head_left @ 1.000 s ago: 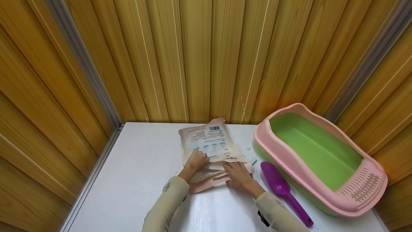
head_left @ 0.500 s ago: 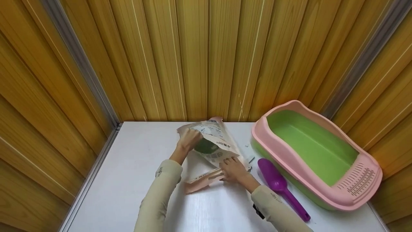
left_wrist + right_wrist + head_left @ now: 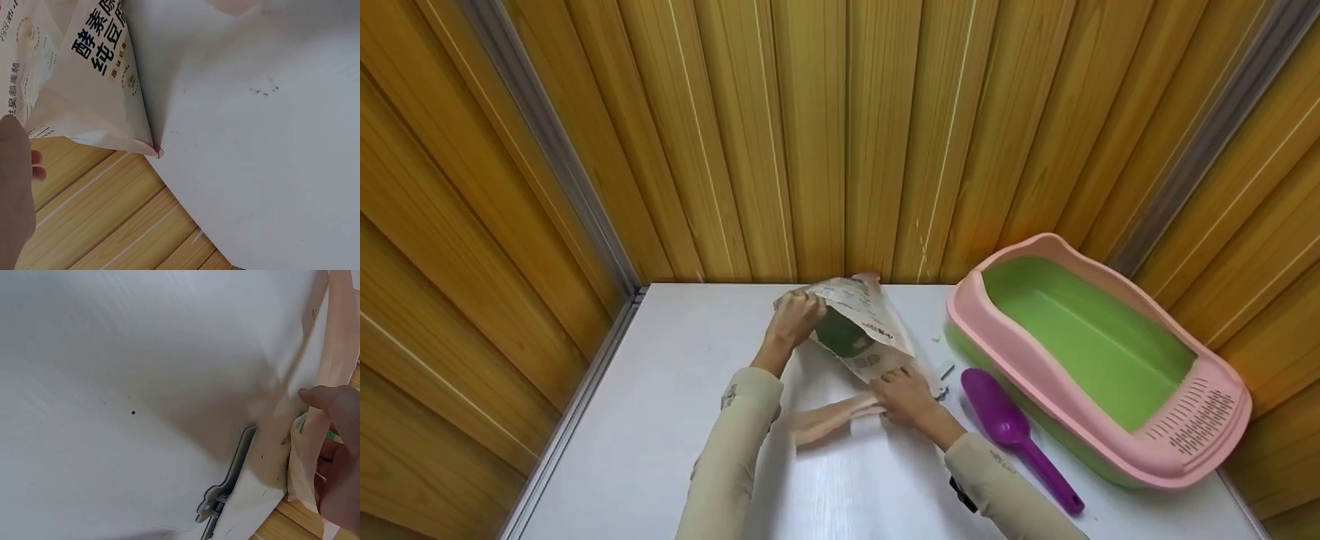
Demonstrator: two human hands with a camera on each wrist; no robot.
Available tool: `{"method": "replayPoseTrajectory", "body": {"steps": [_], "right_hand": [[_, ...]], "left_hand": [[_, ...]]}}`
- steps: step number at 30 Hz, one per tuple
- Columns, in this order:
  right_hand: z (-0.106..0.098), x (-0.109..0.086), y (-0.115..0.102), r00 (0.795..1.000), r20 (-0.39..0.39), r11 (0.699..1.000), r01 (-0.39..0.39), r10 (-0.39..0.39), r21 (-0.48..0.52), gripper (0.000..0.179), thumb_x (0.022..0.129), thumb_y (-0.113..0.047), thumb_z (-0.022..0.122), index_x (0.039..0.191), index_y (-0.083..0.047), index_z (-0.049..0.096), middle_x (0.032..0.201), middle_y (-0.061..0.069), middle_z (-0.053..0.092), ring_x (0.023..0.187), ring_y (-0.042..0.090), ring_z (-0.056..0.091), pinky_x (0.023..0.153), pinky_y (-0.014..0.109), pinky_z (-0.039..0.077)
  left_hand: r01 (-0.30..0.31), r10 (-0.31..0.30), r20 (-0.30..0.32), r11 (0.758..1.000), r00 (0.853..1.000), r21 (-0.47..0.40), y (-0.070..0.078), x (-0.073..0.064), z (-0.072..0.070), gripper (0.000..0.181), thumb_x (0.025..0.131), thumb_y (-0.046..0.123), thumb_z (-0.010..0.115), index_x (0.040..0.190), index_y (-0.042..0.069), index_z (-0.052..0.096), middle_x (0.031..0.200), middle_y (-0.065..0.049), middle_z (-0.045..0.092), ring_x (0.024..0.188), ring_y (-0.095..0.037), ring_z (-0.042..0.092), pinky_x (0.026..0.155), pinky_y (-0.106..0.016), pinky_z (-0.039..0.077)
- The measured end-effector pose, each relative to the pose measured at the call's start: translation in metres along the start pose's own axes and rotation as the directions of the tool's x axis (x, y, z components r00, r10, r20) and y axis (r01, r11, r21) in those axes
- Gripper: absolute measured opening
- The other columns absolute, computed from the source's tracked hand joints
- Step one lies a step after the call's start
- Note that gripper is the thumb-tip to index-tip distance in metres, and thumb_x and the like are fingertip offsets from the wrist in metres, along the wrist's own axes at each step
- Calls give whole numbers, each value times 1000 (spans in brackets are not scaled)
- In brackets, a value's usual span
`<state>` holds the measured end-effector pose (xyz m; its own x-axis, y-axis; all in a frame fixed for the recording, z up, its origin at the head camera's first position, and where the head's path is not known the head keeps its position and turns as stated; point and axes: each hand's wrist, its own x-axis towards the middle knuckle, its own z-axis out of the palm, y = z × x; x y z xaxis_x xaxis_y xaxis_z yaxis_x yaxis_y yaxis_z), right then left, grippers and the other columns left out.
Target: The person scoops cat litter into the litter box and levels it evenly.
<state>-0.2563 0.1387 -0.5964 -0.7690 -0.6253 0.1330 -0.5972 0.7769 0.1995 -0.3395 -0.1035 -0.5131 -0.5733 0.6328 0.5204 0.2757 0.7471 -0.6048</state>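
A pale pink printed cat litter bag (image 3: 877,322) lies on the white table, its left side lifted and folded so that a dark green patch shows. My left hand (image 3: 795,319) grips the raised edge at the far left. In the left wrist view, that bag (image 3: 95,90) hangs slack beside the hand (image 3: 14,191). At the bag's near right end, my right hand (image 3: 904,394) holds it down. A pink strip (image 3: 825,422) sticks out leftward from under this hand. In the right wrist view, the thumb and fingers of the hand (image 3: 343,433) pinch the strip (image 3: 340,337).
Right of the bag lies a purple scoop (image 3: 1009,424). Behind it stands a pink and green litter box (image 3: 1095,360). A slim grey object with a scalloped part (image 3: 216,495) lies near the right hand. Wood-patterned walls (image 3: 810,135) enclose the table (image 3: 660,420).
My left hand has moved away from me and left, lifting the bag's side and turning it over to show the green patch. The right hand stays at the near end.
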Motion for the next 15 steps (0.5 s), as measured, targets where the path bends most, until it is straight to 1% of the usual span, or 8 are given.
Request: {"method": "replayPoseTrajectory", "body": {"steps": [2, 4, 6, 8, 9, 11, 12, 15], "right_hand": [[1, 0, 1, 1000, -2, 1000, 3, -3, -4, 46, 76, -32, 84, 115, -14, 67, 109, 4, 72, 108, 24, 65, 100, 42, 47], [1, 1, 1, 1000, 0, 1000, -6, 6, -16, 47, 76, -36, 85, 114, -15, 67, 108, 4, 72, 108, 24, 65, 100, 41, 47], [1, 2, 0, 1000, 4, 1000, -28, 28, -13, 50, 75, -37, 86, 115, -13, 66, 110, 5, 72, 111, 25, 65, 102, 42, 45], [0, 3, 0, 999, 15, 999, -52, 52, -3, 51, 74, -36, 87, 114, -12, 66, 110, 6, 72, 112, 26, 65, 103, 43, 44], [-1, 3, -1, 998, 23, 998, -62, 62, 5, 51, 74, -35, 87, 113, -11, 65, 110, 7, 72, 112, 26, 65, 103, 44, 44], [-4, 3, -1, 996, 44, 996, -77, 76, 37, 51, 74, -32, 87, 114, -10, 64, 110, 9, 72, 111, 28, 65, 103, 45, 44], [-6, 2, -1, 996, 54, 995, -79, 76, 55, 50, 74, -31, 87, 113, -10, 64, 109, 9, 72, 110, 28, 65, 102, 45, 44], [-15, -4, 2, 995, 91, 991, -61, 50, 115, 57, 76, -32, 86, 123, -8, 62, 116, 11, 71, 114, 30, 64, 104, 46, 45]], "left_hand": [[-38, 38, -25, 999, 999, 9, -2, 0, 0, 23, 90, 8, 64, 68, 15, 64, 60, 1, 62, 52, -13, 58, 43, -29, 45], [-58, 59, -60, 998, 996, 17, -3, 2, 0, 24, 90, 8, 64, 67, 15, 61, 58, 2, 60, 50, -13, 57, 43, -29, 44], [-54, 56, -97, 998, 994, 23, -4, 5, -1, 23, 89, 9, 64, 67, 15, 61, 58, 2, 60, 52, -12, 58, 46, -28, 45], [-42, 43, -112, 999, 993, 19, -5, 8, -3, 23, 89, 8, 63, 68, 15, 61, 58, 2, 60, 53, -13, 60, 48, -29, 46], [-36, 37, -106, 999, 994, 12, -4, 9, -4, 23, 90, 8, 62, 68, 15, 61, 59, 2, 60, 53, -13, 60, 48, -29, 47], [-36, 35, -74, 999, 997, -11, -3, 11, -6, 23, 91, 9, 61, 69, 15, 62, 59, 1, 61, 54, -13, 61, 48, -29, 48], [-38, 36, -48, 999, 998, -29, -2, 12, -7, 23, 92, 9, 61, 69, 15, 63, 60, 1, 62, 54, -13, 61, 48, -29, 49], [-37, 41, 34, 993, 999, -109, 3, 12, -9, 24, 93, 9, 61, 70, 15, 65, 61, 1, 65, 53, -12, 61, 46, -31, 51]]}}
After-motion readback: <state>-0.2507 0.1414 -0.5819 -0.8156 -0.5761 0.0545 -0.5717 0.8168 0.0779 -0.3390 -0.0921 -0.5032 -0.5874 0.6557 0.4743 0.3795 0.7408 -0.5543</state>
